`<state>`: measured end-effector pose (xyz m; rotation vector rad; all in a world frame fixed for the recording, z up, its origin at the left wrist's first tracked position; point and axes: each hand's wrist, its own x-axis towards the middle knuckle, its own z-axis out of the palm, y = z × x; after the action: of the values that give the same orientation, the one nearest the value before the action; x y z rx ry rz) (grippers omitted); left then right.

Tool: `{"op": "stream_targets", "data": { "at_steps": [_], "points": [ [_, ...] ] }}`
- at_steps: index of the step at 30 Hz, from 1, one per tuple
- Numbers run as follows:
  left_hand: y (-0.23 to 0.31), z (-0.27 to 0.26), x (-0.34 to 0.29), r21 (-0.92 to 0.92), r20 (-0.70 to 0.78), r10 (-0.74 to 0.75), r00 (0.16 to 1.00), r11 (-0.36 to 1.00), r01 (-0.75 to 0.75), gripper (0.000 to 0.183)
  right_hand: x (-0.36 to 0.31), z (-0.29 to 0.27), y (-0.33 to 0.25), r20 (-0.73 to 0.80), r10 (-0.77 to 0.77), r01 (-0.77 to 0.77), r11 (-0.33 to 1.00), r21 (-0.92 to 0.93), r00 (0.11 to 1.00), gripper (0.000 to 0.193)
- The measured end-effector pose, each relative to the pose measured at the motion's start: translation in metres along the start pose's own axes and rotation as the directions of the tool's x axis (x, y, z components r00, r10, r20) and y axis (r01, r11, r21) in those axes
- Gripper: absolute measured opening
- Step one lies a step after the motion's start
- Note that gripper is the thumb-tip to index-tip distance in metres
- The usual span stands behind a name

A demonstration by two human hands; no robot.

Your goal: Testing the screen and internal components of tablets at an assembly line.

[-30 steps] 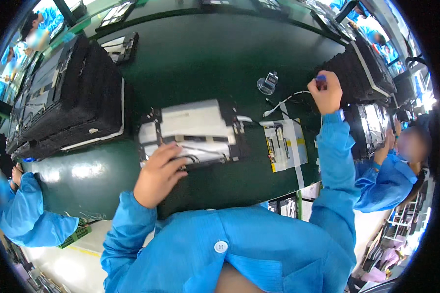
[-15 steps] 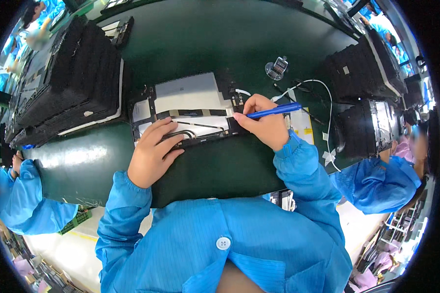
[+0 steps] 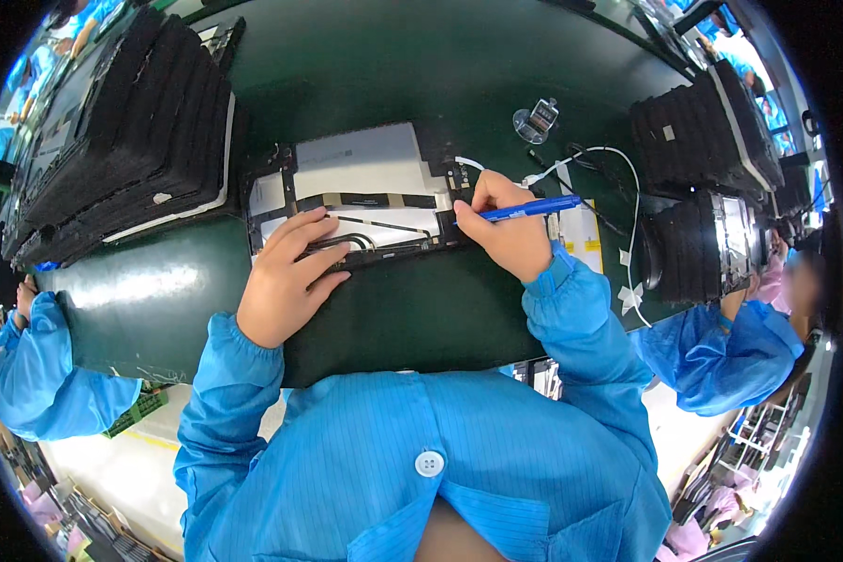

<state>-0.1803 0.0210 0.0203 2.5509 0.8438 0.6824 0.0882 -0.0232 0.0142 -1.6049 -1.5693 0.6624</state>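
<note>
In front of me lies an opened tablet-like device (image 3: 361, 159), its silver-white battery panels, black frame and dark flex cables exposed. My left hand (image 3: 288, 267) rests on its lower left part, fingers stretched out and slightly spread, holding nothing. At the device's right edge, my right hand (image 3: 510, 229) grips a blue pen (image 3: 534, 208) between thumb and fingers. The pen slants up to the right, and its lower end is by the thumb tip, near the edge of the device. Whether that end touches the device is hidden by the fingers.
Stacks of black foam trays stand at left (image 3: 131, 140) and right (image 3: 702, 136). A small counter-like gadget (image 3: 539, 120) sits beyond my right hand. A taped white cable (image 3: 634, 215) curves over the green table (image 3: 384, 56). Co-workers in blue sit on both sides.
The view has shifted slightly. My right hand and the pen have moved a little against the device's right edge. My left hand stays on the lower left part.
</note>
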Motion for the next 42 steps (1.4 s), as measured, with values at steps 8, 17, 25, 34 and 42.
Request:
{"op": "stream_targets", "data": {
  "at_steps": [8,17,25,34,42],
  "points": [
    [-0.004,0.0,0.004,0.008,0.001,0.014,1.0,1.0,-0.014,0.031,0.01,-0.016,0.012,-0.12,0.131,-0.1,0.966,0.237,0.984,0.02],
    [-0.064,0.018,0.078,0.139,-0.093,0.12,0.988,0.985,-0.106,0.029,0.044,-0.048,0.037,-0.096,-0.377,0.251,0.765,-0.594,0.921,0.019],
    [-0.143,0.036,0.178,0.403,-0.209,0.086,0.974,0.915,0.006,0.026,0.084,-0.058,0.038,-0.07,-0.458,0.199,0.512,-0.836,0.886,0.041],
    [-0.068,0.019,0.204,0.361,-0.297,0.126,0.947,0.932,-0.011,0.04,0.078,-0.064,0.081,-0.275,-0.238,-0.095,0.569,-0.817,0.932,0.045],
    [0.017,-0.149,0.082,0.398,-0.592,0.316,0.741,0.915,-0.073,0.027,0.075,-0.082,0.049,-0.215,-0.082,-0.129,0.578,-0.806,0.973,0.062]
  ]
}}
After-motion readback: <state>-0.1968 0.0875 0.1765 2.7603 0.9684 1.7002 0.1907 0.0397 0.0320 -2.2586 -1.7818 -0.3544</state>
